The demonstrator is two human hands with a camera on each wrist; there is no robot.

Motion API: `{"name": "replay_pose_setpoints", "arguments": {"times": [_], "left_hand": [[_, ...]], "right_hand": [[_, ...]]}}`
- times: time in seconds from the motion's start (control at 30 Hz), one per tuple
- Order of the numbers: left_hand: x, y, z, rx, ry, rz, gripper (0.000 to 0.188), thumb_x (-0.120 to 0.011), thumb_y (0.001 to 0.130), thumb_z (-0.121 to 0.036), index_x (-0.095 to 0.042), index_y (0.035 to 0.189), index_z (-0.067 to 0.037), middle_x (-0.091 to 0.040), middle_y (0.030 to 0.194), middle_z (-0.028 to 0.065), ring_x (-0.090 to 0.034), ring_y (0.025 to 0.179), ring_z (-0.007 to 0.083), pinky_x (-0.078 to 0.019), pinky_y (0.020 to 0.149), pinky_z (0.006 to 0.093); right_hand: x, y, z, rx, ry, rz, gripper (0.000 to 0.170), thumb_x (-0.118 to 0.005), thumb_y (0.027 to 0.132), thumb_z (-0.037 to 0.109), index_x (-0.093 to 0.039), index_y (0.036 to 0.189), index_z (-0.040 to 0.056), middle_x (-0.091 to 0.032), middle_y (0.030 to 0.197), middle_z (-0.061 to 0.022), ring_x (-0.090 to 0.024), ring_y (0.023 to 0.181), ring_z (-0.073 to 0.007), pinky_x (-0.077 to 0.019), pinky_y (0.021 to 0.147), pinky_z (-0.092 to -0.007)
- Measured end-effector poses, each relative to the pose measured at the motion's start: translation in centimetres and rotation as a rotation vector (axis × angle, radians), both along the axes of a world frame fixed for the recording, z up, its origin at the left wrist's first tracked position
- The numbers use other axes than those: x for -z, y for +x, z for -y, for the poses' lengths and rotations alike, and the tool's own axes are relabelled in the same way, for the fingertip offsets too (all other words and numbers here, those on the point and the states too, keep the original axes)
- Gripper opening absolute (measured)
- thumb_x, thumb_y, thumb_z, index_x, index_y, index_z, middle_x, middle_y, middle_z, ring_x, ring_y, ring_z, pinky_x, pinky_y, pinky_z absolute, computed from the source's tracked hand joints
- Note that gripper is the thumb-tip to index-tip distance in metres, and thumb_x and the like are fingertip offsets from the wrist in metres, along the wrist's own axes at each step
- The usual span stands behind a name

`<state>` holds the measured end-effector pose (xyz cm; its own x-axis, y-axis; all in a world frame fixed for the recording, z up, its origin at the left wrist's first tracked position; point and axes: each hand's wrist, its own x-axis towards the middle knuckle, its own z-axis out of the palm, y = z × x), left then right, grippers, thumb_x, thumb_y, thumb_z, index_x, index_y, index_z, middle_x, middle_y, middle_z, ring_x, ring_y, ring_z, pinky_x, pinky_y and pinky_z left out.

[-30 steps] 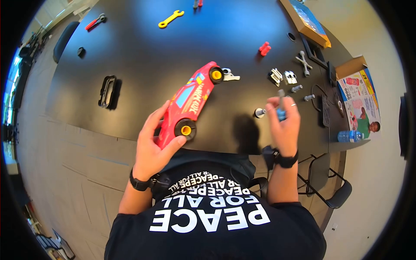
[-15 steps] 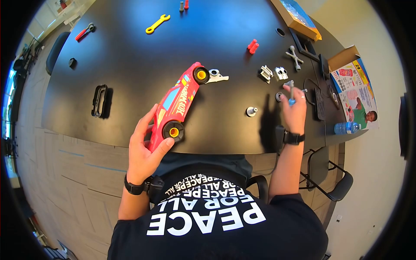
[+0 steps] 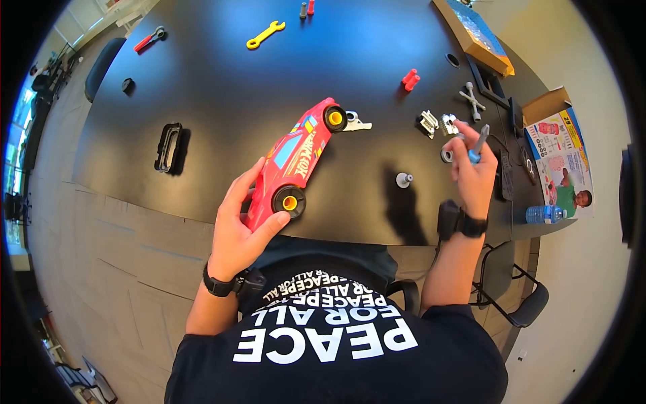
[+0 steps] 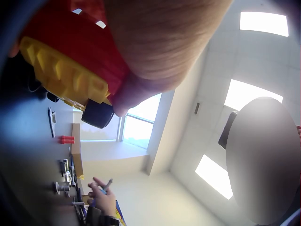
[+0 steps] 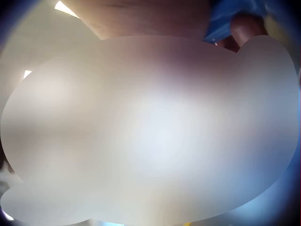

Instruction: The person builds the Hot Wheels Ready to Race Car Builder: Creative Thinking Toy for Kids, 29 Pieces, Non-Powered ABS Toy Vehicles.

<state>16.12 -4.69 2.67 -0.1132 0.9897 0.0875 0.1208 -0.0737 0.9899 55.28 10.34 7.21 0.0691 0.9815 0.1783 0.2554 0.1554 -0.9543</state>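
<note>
A red toy car (image 3: 295,153) with black and yellow wheels is gripped at its rear end by my left hand (image 3: 239,225), thumb beside the near wheel. The left wrist view shows the car's yellow underside (image 4: 63,70). My right hand (image 3: 475,176) holds a blue-handled tool (image 3: 479,145) with a grey shaft, its fingers near a grey ring-like part (image 3: 447,155) and a silver engine-like piece (image 3: 449,124). In the right wrist view most is blurred; a blue piece (image 5: 230,16) shows by the fingers.
A grey-and-white peg part (image 3: 404,180) stands on the table (image 3: 350,202). Farther off lie a silver block (image 3: 428,124), a red part (image 3: 410,79), a cross wrench (image 3: 472,102), a yellow wrench (image 3: 266,34) and a black frame (image 3: 167,147). A bottle (image 3: 544,214) is at right.
My right hand has moved right with the tool, away from the standing peg part and over to the small grey parts. My left hand keeps its grip on the car.
</note>
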Motion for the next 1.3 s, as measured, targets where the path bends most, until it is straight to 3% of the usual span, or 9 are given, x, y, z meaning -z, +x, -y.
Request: {"name": "replay_pose_setpoints", "arguments": {"times": [0.03, 0.17, 0.3, 0.43, 0.5, 0.57, 0.77, 0.83, 1.3], "left_hand": [[0.0, 0.2, 0.0, 0.004, -0.006, -0.005, 0.087, -0.092, 0.090, -0.019, -0.051, 0.165, -0.002, -0.063, 0.152, 0.0145, -0.063, 0.133, 0.0226, -0.0492, 0.115, 0.0383], [0.1, 0.9, -0.4, 0.015, 0.022, -0.041, 0.089, -0.093, 0.089, -0.019, -0.050, 0.166, -0.001, -0.060, 0.155, 0.0182, -0.061, 0.140, 0.0276, -0.0479, 0.118, 0.0415], [0.0, 1.2, -0.2, 0.022, 0.055, -0.157, 0.092, -0.094, 0.087, -0.020, -0.050, 0.165, -0.001, -0.059, 0.156, 0.0212, -0.060, 0.143, 0.0325, -0.0475, 0.120, 0.0442], [-0.3, 1.0, 0.1, 0.040, 0.092, -0.243, 0.094, -0.096, 0.086, -0.021, -0.049, 0.165, -0.001, -0.059, 0.156, 0.0223, -0.060, 0.143, 0.0340, -0.0478, 0.120, 0.0441], [-0.2, 0.8, 0.1, 0.038, 0.076, -0.241, 0.094, -0.094, 0.090, -0.020, -0.047, 0.169, -0.002, -0.057, 0.159, 0.0133, -0.060, 0.136, 0.0224, -0.0554, 0.110, 0.0350], [-0.5, 0.8, 0.0, 0.024, 0.069, -0.226, 0.094, -0.094, 0.089, -0.022, -0.048, 0.168, -0.001, -0.056, 0.159, 0.0149, -0.059, 0.140, 0.0245, -0.0536, 0.113, 0.0371], [-0.4, 0.9, 0.2, -0.040, 0.164, -0.324, 0.095, -0.098, 0.082, -0.024, -0.053, 0.164, -0.003, -0.057, 0.158, 0.0258, -0.062, 0.142, 0.0386, -0.0494, 0.119, 0.0462], [-0.6, 1.0, 0.4, -0.078, 0.170, -0.525, 0.097, -0.098, 0.081, -0.027, -0.054, 0.164, -0.008, -0.055, 0.160, 0.0252, -0.061, 0.139, 0.0422, -0.0515, 0.115, 0.0489], [-1.4, 2.9, 1.0, -0.180, 0.125, -0.872, 0.099, -0.099, 0.077, -0.027, -0.055, 0.165, -0.014, -0.050, 0.168, 0.0190, -0.056, 0.137, 0.0438, -0.0520, 0.110, 0.0523]], "right_hand": [[-0.9, -2.6, 1.9, -0.143, 0.027, -0.066, 0.030, -0.072, 0.111, 0.020, -0.078, 0.137, 0.0072, -0.077, 0.088, -0.0010, -0.050, 0.062, 0.0013, -0.0326, 0.051, -0.0194], [-1.2, -8.5, 6.9, -0.810, -0.279, -0.366, 0.028, -0.070, 0.111, 0.015, -0.077, 0.134, 0.0023, -0.077, 0.083, -0.0048, -0.051, 0.059, -0.0021, -0.0381, 0.054, -0.0208], [0.3, -13.1, 7.6, -0.964, -0.617, -0.496, 0.029, -0.065, 0.113, 0.014, -0.071, 0.137, -0.0026, -0.071, 0.079, -0.0071, -0.052, 0.058, -0.0050, -0.0384, 0.053, -0.0241], [1.9, -15.1, 8.0, -0.811, -0.692, -0.500, 0.028, -0.075, 0.107, 0.011, -0.066, 0.132, 0.0006, -0.064, 0.075, -0.0026, -0.049, 0.059, -0.0038, -0.0386, 0.055, -0.0242], [4.1, -15.6, 8.5, -0.501, -0.121, -0.097, 0.035, -0.086, 0.100, 0.018, -0.060, 0.121, 0.0070, -0.059, 0.070, -0.0003, -0.051, 0.058, -0.0054, -0.0413, 0.057, -0.0267], [2.6, -14.7, 8.9, -0.450, -0.109, 0.040, 0.045, -0.093, 0.093, 0.017, -0.055, 0.115, 0.0082, -0.059, 0.075, -0.0021, -0.054, 0.064, -0.0076, -0.0456, 0.062, -0.0294], [2.6, -10.1, 9.9, -0.626, -0.090, 0.152, 0.039, -0.078, 0.102, 0.007, -0.058, 0.135, 0.0026, -0.063, 0.105, -0.0117, -0.066, 0.087, -0.0235, -0.0551, 0.078, -0.0404], [-0.3, -9.6, 10.9, -0.629, -0.001, 0.641, 0.053, -0.073, 0.103, 0.002, -0.060, 0.153, 0.0106, -0.061, 0.109, -0.0136, -0.066, 0.093, -0.0326, -0.0561, 0.083, -0.0446], [0.8, -10.4, 12.0, -0.528, 0.135, 0.678, 0.052, -0.081, 0.094, 0.002, -0.071, 0.145, 0.0075, -0.060, 0.115, -0.0118, -0.070, 0.088, -0.0348, -0.0581, 0.076, -0.0452]]}}
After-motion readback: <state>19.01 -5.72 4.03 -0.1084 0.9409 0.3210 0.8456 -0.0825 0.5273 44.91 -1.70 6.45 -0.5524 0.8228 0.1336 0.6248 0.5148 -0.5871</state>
